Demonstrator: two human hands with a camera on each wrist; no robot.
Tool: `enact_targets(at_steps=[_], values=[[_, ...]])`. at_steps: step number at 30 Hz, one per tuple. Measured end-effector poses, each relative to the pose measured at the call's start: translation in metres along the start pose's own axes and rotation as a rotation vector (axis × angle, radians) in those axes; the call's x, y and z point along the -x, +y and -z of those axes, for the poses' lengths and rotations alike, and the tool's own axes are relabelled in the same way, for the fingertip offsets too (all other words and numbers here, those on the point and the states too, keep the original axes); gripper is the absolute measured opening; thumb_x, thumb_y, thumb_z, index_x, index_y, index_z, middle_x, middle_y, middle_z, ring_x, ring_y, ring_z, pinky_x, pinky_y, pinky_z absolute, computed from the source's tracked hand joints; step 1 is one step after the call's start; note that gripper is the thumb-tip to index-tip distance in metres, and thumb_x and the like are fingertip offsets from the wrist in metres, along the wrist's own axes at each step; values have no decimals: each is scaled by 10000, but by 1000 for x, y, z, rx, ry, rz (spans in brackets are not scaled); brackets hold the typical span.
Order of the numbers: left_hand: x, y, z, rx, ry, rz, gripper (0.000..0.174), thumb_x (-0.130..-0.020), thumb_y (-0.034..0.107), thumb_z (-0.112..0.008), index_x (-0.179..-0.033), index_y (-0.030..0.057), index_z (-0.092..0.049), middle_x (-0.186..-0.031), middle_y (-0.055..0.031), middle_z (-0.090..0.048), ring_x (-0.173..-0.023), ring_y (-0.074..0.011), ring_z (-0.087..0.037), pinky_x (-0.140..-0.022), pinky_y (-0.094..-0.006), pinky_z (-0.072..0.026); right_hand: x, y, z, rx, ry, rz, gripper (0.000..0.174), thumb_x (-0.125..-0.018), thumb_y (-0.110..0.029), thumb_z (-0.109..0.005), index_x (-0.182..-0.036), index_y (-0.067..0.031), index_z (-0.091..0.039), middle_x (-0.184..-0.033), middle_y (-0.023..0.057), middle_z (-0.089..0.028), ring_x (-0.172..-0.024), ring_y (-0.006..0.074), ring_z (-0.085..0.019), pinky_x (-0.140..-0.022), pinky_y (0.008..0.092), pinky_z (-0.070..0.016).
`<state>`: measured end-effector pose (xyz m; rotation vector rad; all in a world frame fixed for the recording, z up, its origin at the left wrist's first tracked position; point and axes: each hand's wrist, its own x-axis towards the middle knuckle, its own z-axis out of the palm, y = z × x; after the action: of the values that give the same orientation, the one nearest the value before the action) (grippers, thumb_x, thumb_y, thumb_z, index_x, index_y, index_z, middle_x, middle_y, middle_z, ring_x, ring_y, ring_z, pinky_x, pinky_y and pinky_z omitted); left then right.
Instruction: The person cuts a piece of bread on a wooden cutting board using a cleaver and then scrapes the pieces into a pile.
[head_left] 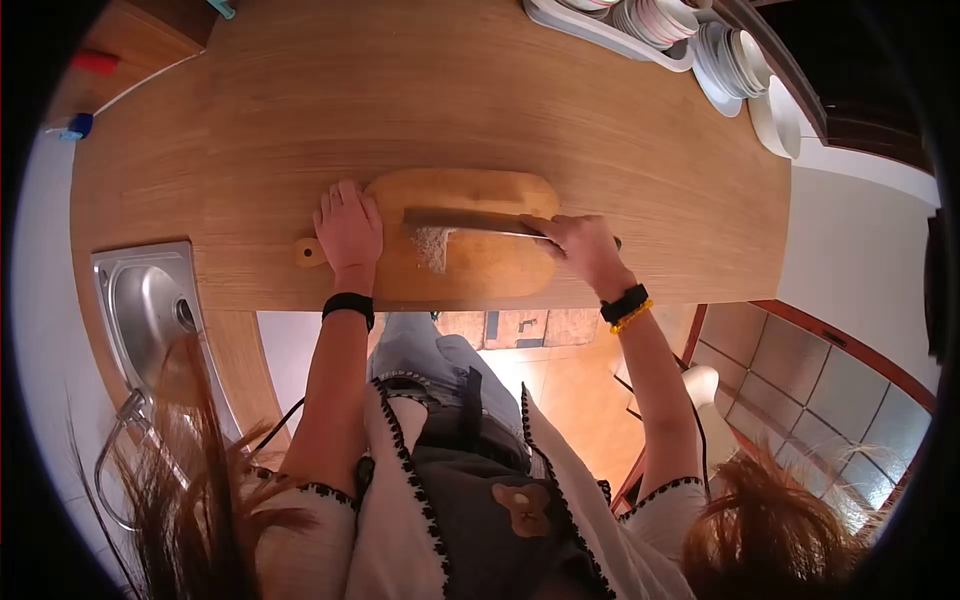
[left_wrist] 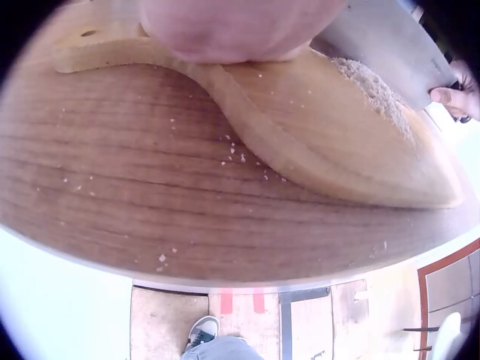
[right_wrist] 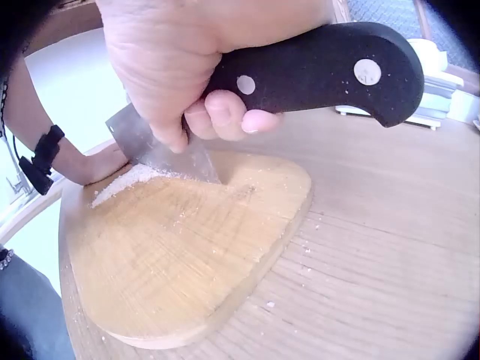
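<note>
A wooden cutting board lies on the counter, its short handle with a hole pointing left. My left hand rests on the board's left end beside that handle, fingers extended away from me. In my right hand is a cleaver, gripped by its black riveted handle. Its wide metal blade reaches left across the board, the edge down at the wood. Along the blade's near side lies a pile of pale, finely chopped crumbs; what food they come from I cannot tell.
Loose crumbs are scattered on the wooden counter around the board. At the left stands a metal sink with a tap. Stacked bowls and plates occupy a rack at the back right. The counter's front edge runs just before my body.
</note>
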<state>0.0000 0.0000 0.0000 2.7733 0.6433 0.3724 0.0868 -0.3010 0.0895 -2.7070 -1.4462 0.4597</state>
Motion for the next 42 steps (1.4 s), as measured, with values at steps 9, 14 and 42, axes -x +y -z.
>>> enact_targets(at_steps=[9,14,42], values=[[10,3,4,9,5,-8,86,-893,163,-464,-912,87,-500,-924,-87,-585,-919,-298,-553,-783,-434,-427,17,-166,-22,-964,323,-652,329,-901,-108,-528,-1228,-64,-531,-632,183,-565,-520,290,-605,-481,376,-461],[8,2,6,5,-61,14,81,-892,156,-471,-911,85,-504,-929,-87,-588,-918,-298,-552,-787,-432,-422,-17,-221,-29,-952,305,-618,546,-871,-49,-500,-1397,-96,-359,-673,211,-580,-613,386,-594,-553,454,-468],[9,5,7,-58,-29,5,98,-896,153,-444,-890,73,-501,-928,-105,-598,-899,-306,-551,-752,-428,-418,0,-182,-25,-985,360,-713,437,-889,-58,-518,-1316,-24,-433,-646,222,-572,-586,384,-590,-523,427,-449]])
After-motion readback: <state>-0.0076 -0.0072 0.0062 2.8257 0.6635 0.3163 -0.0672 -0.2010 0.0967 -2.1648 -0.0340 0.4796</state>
